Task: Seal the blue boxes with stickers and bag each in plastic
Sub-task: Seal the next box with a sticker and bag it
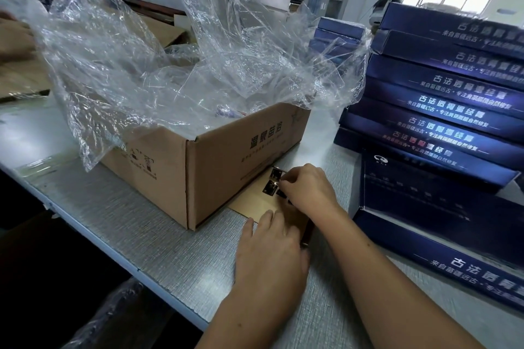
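Both hands work on the tan sticker sheet [251,202] lying on the grey tabletop [141,224]. The left hand [272,252] presses it flat, fingers straight, while the right hand [309,190] has its fingers pinching a dark square sticker [270,186]. The glossy blue boxes [439,110] are stacked just right of it, with a brown cardboard carton [226,156] of clear plastic bags [141,65] to the left.

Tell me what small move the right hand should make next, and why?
Probably lift and peel the dark sticker away. The right hand pinches its edge, the left hand presses the tan backing sheet flat on the table, and a blue box lies close on the right.
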